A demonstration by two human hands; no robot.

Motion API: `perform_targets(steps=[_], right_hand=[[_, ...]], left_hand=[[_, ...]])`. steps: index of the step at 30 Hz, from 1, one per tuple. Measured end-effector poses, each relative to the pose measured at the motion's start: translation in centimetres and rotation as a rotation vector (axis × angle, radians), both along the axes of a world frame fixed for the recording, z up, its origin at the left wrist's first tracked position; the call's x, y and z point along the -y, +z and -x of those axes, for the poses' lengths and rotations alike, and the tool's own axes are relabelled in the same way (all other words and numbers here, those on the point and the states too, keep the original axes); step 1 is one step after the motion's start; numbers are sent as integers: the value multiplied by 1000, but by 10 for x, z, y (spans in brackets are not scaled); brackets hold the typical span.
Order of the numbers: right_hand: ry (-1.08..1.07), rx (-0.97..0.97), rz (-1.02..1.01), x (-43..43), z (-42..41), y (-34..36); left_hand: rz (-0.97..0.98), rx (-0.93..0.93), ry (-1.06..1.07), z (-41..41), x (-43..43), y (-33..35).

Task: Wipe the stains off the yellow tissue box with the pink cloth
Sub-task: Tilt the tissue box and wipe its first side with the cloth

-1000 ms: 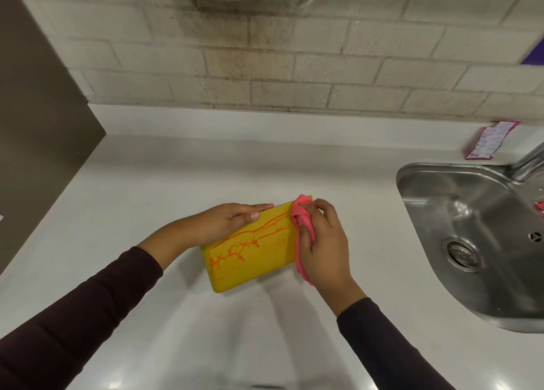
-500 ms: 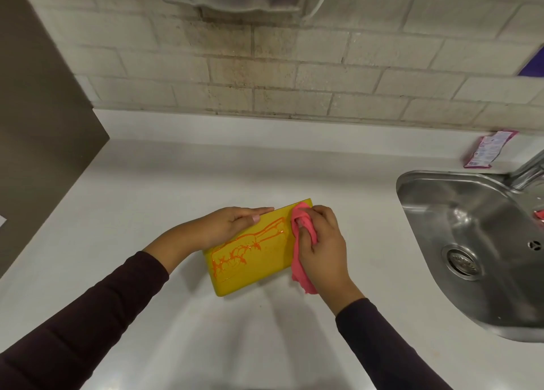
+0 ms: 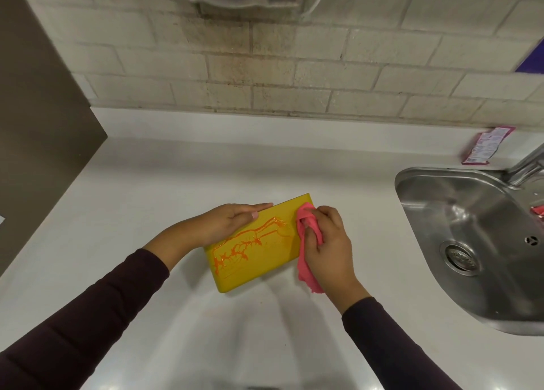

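The yellow tissue box (image 3: 265,257) lies flat on the white counter, its top streaked with orange stains (image 3: 244,244) running from the left end toward the right. My left hand (image 3: 228,221) rests flat along the box's far left edge and steadies it. My right hand (image 3: 326,245) is closed on the bunched pink cloth (image 3: 304,227), which presses on the box's right end and hangs down past its right side.
A steel sink (image 3: 482,242) with a drain and tap (image 3: 527,165) sits to the right, something pink at its right edge. A pink packet (image 3: 485,146) lies behind the sink. A brick wall backs the white counter (image 3: 147,183); a dark panel (image 3: 38,124) stands left.
The cloth and my right hand have shifted slightly on the box's right end. The camera has tilted, so everything sits a little lower in view. The left hand keeps its hold.
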State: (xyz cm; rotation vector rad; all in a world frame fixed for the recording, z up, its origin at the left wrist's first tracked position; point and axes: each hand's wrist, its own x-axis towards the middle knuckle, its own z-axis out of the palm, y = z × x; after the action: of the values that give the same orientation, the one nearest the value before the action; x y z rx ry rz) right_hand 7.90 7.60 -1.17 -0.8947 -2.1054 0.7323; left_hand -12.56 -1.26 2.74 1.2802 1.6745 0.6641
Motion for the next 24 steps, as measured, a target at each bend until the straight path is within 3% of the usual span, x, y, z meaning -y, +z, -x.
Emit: perform_targets(steps=[4,12,19,24], right_hand=[[-11,-62,4,4,18,8],[216,75,-110,21,7,1],[-25,-31,33,5,10,3],[60,-56,-17,21,28,12]], left_hand=[[-18,-8,-6,-3,-1,0],[-35,2,-4,-3,1,-1],[-26,-4,25,-10,4,6],[-31,41,37,-11,4,6]])
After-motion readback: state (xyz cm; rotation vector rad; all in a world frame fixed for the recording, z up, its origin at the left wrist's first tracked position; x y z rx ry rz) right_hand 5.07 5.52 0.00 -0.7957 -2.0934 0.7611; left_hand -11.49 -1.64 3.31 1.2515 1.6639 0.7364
